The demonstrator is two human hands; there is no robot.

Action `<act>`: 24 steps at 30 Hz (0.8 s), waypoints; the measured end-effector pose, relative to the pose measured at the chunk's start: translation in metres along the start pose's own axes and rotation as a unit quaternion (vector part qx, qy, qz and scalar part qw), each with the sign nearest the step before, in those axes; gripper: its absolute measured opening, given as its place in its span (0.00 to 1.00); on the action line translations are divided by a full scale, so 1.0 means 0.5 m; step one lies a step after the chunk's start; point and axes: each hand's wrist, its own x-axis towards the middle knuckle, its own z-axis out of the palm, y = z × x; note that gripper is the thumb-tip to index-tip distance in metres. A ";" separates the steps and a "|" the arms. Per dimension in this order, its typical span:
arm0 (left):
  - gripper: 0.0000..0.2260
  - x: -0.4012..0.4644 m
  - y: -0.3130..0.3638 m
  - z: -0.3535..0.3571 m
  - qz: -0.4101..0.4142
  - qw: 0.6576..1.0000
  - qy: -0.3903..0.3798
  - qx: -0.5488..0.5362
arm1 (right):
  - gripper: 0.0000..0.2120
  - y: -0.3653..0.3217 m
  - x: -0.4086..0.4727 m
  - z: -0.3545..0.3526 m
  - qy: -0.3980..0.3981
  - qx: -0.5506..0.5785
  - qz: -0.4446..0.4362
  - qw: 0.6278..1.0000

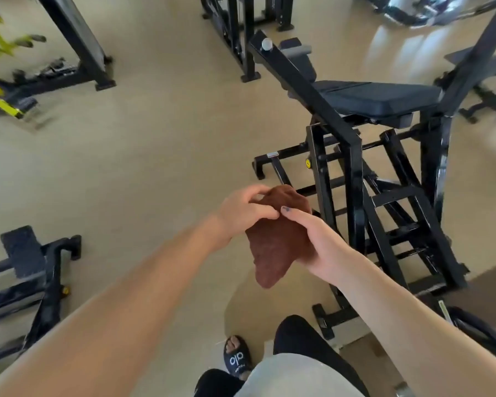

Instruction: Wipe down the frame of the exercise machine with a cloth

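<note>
While both the left hand (242,212) and right hand (317,242) grip the brown cloth (278,242), open floor (155,144) lies left of the machine frame (352,179).

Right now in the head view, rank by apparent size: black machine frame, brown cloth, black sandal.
1. Black machine frame, by far the largest.
2. Brown cloth, held in both hands, near the camera, so it looks enlarged.
3. Black sandal, partly hidden, smallest.

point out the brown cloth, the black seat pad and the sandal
brown cloth (281,242), head view, middle of the fabric between the hands
black seat pad (381,98), head view, top surface of the cushion
sandal (236,361), head view, black strap across the foot
</note>
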 end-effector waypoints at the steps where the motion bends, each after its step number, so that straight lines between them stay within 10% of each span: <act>1: 0.19 0.018 0.011 -0.015 0.003 1.000 -0.002 0.019 | 0.23 -0.010 0.014 0.009 -0.001 0.016 -0.011 1.000; 15: 0.12 0.467 0.155 -0.194 0.099 0.981 -0.007 0.169 | 0.20 -0.266 0.343 0.002 0.017 0.140 -0.111 0.984; 24: 0.08 0.749 0.328 -0.358 0.205 0.941 0.210 0.167 | 0.18 -0.498 0.533 0.027 0.339 0.067 -0.232 0.909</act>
